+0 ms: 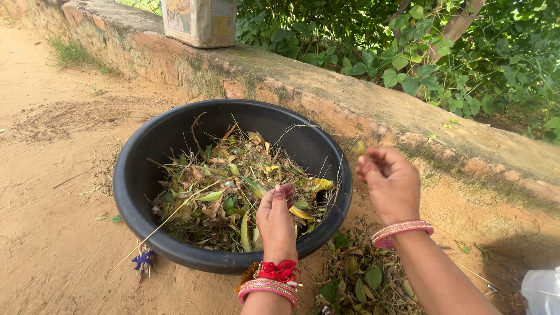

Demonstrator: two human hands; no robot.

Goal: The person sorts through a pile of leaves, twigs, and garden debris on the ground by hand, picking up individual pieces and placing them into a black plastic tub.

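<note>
- Bare dirt ground point(52, 245) ran beside a low stone wall point(350, 99).
- Left hand point(277, 219) lay flat-fingered on leaves point(221, 192) in the black tub point(140, 175), grip holding nothing.
- Right hand point(392, 184) hovered beside the tub's rim, its grip narrow, pinching a small leaf bit point(361, 148).

Square tin container point(201, 20) on the wall, top centre: upper part cut off by frame edge. Both forearms run out at the bottom edge; elbows not seen. Left hand point(276, 221) lies palm-down in the black tub point(137, 175), so its palm and whatever's under the fingers are hidden. Right hand point(389, 182), right of the tub, is motion-blurred; a small greenish bit point(361, 147) at its fingertips is too blurry to identify. White plastic bag point(541, 290), lower right corner, mostly out of frame. Purple scrap point(143, 259) under the tub's lower-left rim: too small to tell what it is. Tub's far inner floor is covered by leaf litter point(224, 186).
</note>
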